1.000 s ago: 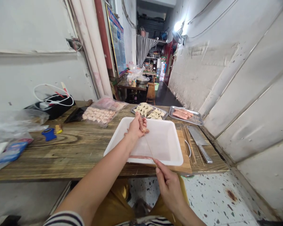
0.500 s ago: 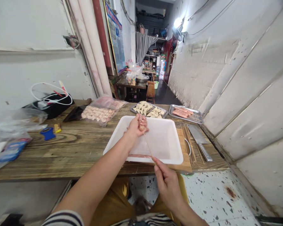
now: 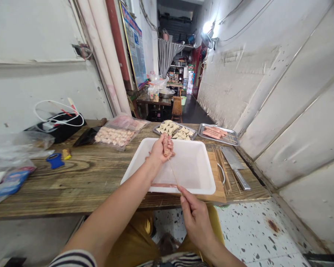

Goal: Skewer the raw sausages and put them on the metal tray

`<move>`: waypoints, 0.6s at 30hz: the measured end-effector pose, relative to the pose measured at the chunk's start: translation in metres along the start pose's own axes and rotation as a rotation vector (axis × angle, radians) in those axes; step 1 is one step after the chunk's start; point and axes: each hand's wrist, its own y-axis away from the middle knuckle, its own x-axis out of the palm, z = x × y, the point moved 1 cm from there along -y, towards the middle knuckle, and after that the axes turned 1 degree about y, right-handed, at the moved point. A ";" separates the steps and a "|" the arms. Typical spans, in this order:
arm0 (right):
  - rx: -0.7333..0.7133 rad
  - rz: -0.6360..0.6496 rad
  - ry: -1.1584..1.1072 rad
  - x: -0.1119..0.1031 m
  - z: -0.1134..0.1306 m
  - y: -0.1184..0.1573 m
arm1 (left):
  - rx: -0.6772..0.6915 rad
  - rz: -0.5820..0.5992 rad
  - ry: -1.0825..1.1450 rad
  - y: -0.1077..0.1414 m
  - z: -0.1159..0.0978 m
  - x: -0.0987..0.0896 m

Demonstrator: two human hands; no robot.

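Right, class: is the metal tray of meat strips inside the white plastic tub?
No, the metal tray sits on the wooden table, beyond the tub.

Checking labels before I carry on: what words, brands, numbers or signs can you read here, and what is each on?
Wall poster: blue and white panels of text, too small to read.
Blue printed packet: print too blurred to read.
Stacked cartons at the far end of the corridor: printing too small to read.
No text can be read anywhere in view.
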 end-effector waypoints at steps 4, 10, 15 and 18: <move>-0.001 0.013 0.028 0.004 0.003 0.000 | 0.092 0.015 -0.075 0.004 0.005 0.004; 0.004 0.011 0.067 0.012 0.009 -0.001 | 0.194 0.005 -0.108 0.008 0.007 0.007; 0.039 -0.017 0.025 0.018 0.010 0.000 | 0.195 0.011 -0.138 0.012 0.007 0.010; 0.075 -0.017 0.032 0.023 0.007 0.001 | 0.199 0.032 -0.142 0.013 0.008 0.010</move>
